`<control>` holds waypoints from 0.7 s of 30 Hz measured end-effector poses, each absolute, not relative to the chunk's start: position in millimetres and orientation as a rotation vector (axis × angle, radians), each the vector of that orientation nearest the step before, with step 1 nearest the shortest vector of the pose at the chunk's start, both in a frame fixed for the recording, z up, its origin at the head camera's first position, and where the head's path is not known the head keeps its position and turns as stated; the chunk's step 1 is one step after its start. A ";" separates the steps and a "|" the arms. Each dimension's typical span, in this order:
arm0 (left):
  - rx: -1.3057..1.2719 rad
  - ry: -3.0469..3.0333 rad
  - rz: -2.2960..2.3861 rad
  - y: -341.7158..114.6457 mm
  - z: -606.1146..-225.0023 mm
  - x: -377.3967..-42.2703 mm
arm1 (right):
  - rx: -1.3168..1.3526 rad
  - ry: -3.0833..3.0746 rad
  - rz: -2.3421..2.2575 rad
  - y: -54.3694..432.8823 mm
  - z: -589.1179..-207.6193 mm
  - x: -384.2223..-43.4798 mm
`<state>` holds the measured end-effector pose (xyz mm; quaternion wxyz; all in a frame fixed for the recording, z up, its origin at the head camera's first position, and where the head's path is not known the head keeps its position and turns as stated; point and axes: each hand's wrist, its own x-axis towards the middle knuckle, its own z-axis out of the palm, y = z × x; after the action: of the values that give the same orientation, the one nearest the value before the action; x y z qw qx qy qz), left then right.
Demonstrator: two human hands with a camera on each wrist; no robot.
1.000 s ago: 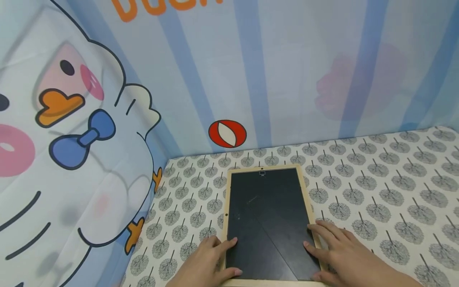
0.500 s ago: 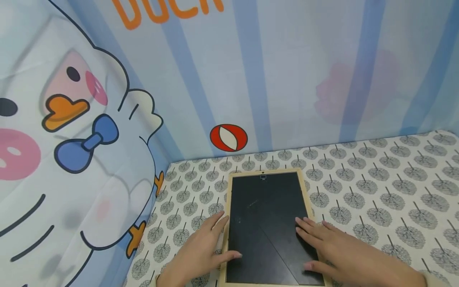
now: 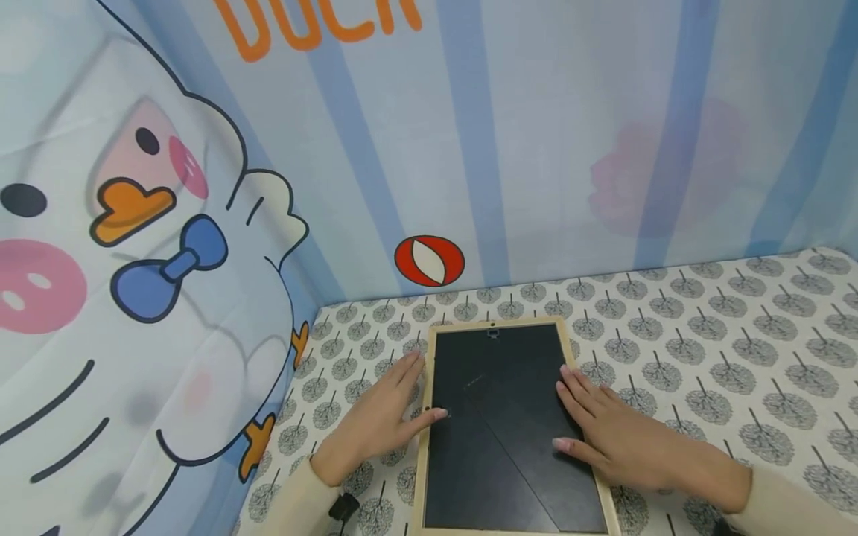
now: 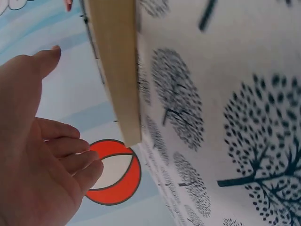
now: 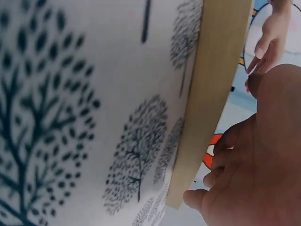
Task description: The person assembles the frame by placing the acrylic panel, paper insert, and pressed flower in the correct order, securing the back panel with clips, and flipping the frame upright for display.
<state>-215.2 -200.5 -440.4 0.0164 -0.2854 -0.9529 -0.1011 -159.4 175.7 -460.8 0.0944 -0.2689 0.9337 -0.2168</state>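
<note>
A picture frame (image 3: 499, 476) lies with its black backing up, bordered in pale wood, a small metal hanger (image 3: 493, 334) at its far end. Along its left border is my left hand (image 3: 375, 420), fingers extended and thumb reaching over the backing. My right hand (image 3: 620, 435) is over the right border, fingers straight and thumb spread toward the middle. In the left wrist view, the wooden side (image 4: 115, 70) stands beside the relaxed left hand (image 4: 35, 160), with a gap between them. The right wrist view has the right fingers close over the frame's side (image 5: 211, 80).
Cream cloth (image 3: 704, 327) printed with grey trees covers the table. Behind it rises a blue striped backdrop (image 3: 536, 164) with a red and white ball print (image 3: 430, 260). A large cartoon duck (image 3: 221, 387) decorates the left side. A black strap piece (image 3: 345, 507) shows at the left sleeve.
Both hands have slid away from the near corners toward the far end along the frame's sides. Their bent fingers have straightened. The frame stays in place on the cloth while the head view shifts slightly.
</note>
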 end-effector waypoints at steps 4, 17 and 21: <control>-0.901 -3.026 -0.303 -200.4 -445.4 -225.9 | -0.770 2.767 -0.633 175.1 -463.6 -162.8; -0.934 -3.125 -0.188 -200.7 -460.4 -242.4 | -0.820 2.848 -0.519 174.5 -474.7 -162.3; -0.936 -3.125 -0.179 -201.0 -464.7 -243.7 | -0.831 2.847 -0.523 174.1 -475.6 -162.6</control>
<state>-243.7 -201.0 -464.7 -0.0628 -0.2859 -0.9546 -0.0548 -162.6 174.1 -475.6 0.0648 -0.2754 0.9434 -0.1732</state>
